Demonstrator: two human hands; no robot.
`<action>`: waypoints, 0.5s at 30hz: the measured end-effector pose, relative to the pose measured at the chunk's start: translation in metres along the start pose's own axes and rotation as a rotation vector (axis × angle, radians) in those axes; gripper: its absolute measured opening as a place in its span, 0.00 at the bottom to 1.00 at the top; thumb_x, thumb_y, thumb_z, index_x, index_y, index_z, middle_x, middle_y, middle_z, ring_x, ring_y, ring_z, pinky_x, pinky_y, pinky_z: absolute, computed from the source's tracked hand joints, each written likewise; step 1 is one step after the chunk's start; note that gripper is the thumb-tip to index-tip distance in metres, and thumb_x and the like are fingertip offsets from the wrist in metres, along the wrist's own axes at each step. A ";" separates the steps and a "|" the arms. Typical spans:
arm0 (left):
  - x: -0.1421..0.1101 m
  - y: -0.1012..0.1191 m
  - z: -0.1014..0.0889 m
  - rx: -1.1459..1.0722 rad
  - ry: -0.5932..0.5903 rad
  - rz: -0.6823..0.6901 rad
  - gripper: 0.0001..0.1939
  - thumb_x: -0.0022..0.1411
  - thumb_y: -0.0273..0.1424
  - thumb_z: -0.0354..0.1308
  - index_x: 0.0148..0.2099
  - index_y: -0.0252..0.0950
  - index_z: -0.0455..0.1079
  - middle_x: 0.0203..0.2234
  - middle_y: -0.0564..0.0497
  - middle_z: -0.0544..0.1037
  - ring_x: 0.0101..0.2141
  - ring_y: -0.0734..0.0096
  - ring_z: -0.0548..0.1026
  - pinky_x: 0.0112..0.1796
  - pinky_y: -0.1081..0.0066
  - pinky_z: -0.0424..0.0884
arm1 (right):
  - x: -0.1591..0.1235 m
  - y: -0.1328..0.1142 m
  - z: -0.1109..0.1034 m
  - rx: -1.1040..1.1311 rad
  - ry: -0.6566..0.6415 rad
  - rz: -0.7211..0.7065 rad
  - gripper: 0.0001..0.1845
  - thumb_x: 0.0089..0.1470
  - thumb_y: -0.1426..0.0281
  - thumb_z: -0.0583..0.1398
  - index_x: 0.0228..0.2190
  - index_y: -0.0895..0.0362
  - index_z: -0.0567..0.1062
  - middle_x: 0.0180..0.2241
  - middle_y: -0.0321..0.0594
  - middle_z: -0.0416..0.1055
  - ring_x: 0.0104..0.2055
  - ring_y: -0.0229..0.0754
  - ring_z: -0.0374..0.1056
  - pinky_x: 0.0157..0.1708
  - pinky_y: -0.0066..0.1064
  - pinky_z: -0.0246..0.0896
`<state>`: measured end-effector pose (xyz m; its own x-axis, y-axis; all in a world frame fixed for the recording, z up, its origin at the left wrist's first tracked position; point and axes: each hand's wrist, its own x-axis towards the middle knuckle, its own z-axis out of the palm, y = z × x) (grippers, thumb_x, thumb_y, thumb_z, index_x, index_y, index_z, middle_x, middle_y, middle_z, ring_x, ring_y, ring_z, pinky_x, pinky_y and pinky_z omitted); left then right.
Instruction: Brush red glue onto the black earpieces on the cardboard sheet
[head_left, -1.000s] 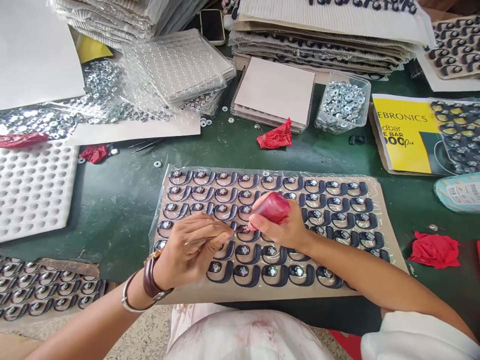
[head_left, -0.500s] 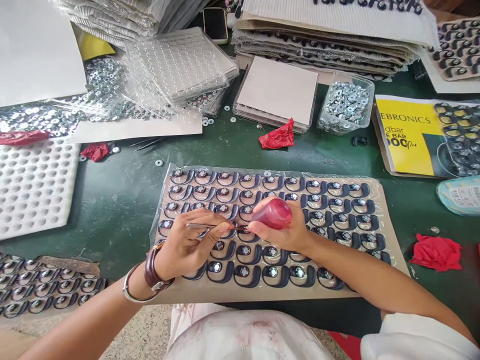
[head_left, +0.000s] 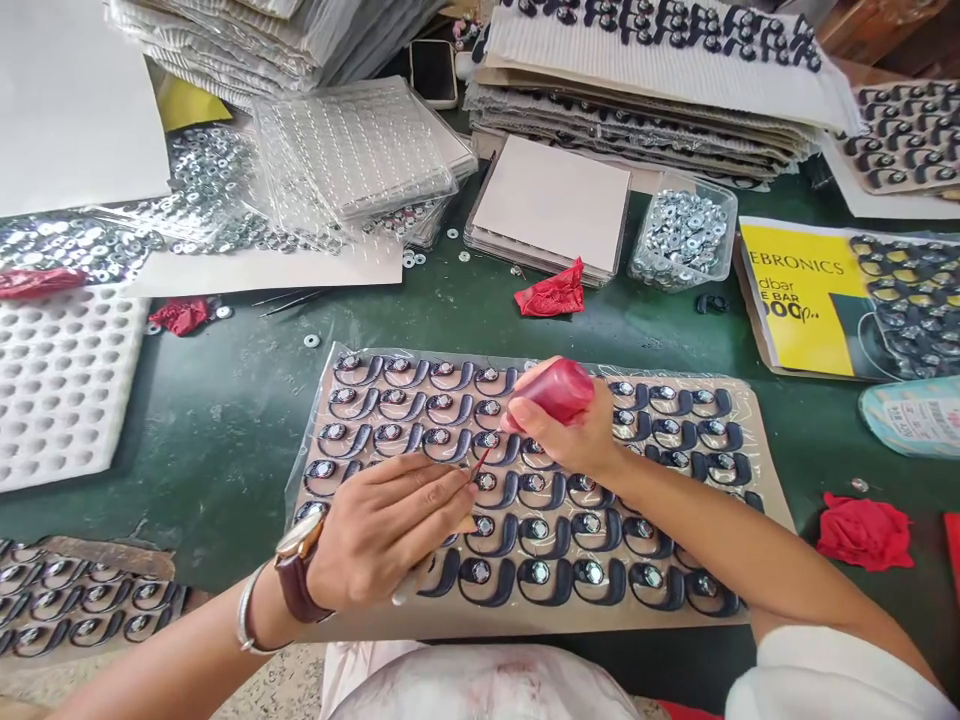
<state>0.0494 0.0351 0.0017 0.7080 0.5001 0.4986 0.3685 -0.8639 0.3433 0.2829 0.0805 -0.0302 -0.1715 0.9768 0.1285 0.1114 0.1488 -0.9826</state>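
Observation:
My right hand (head_left: 592, 430) is wrapped around a red squeeze bottle (head_left: 564, 388), tilted with its narrow end down to the left. My left hand (head_left: 394, 530), back upward, grips a thin pointed metal tool (head_left: 481, 463); only its reddish tip shows past the fingers. Both hands are over a brown card (head_left: 525, 622) under clear plastic film. Rows of dark curved pieces (head_left: 491, 580), each with a shiny round stud, cover it. The tool's tip is beside a stud in the middle rows, just below the bottle's end. Whether it touches cannot be made out.
Behind the card are a clear tub of metal washers (head_left: 686, 225), a stack of white cards (head_left: 551, 195) and crumpled red paper (head_left: 551, 290). A white dimpled tray (head_left: 64, 390) lies left; more red paper (head_left: 866, 530) and a yellow box panel (head_left: 795, 300) lie right.
My left hand has turned back-up and moved slightly down, the tool still in it. My right hand has shifted slightly with the bottle. The whole view has tilted a little.

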 end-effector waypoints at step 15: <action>0.006 0.006 0.006 0.169 -0.078 0.097 0.14 0.68 0.22 0.47 0.46 0.24 0.74 0.39 0.39 0.82 0.42 0.61 0.81 0.46 0.63 0.78 | -0.002 0.010 0.005 -0.076 -0.058 -0.066 0.13 0.51 0.60 0.68 0.26 0.55 0.73 0.23 0.35 0.73 0.22 0.35 0.68 0.23 0.28 0.67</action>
<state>0.0599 0.0327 0.0021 0.7874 0.4134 0.4573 0.3873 -0.9089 0.1546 0.2792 0.0796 -0.0412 -0.2372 0.9541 0.1829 0.1715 0.2264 -0.9588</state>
